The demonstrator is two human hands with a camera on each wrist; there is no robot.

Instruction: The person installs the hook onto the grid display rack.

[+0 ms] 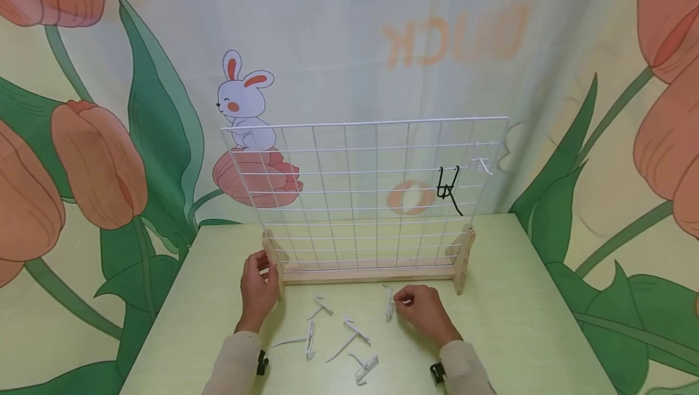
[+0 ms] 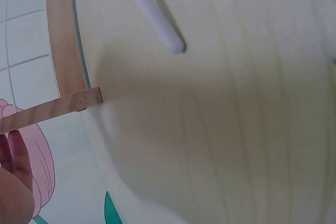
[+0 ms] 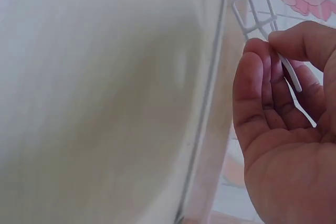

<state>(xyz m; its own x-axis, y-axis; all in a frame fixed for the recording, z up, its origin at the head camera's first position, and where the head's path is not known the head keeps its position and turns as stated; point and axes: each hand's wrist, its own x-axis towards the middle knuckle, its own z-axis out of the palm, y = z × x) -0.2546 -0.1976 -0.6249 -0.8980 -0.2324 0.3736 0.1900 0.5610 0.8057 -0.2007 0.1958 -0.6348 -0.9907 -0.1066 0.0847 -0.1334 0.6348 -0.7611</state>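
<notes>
A white wire grid panel (image 1: 360, 192) stands upright in a wooden base (image 1: 366, 275). My left hand (image 1: 259, 286) is at the base's left wooden leg (image 2: 52, 111); its fingertips (image 2: 18, 142) rest at the leg's outer side in the left wrist view. In front of the base, my right hand (image 1: 426, 310) pinches a white wire hook (image 3: 253, 10) between thumb and fingers. Its rectangular frame sticks out past the fingertips and its prong lies across the fingers.
Several loose white hooks (image 1: 355, 334) lie on the table (image 1: 524, 334) between the hands. A black hook (image 1: 448, 190) and a white hook (image 1: 482, 163) hang on the grid's right side. A printed curtain (image 1: 349, 49) is behind.
</notes>
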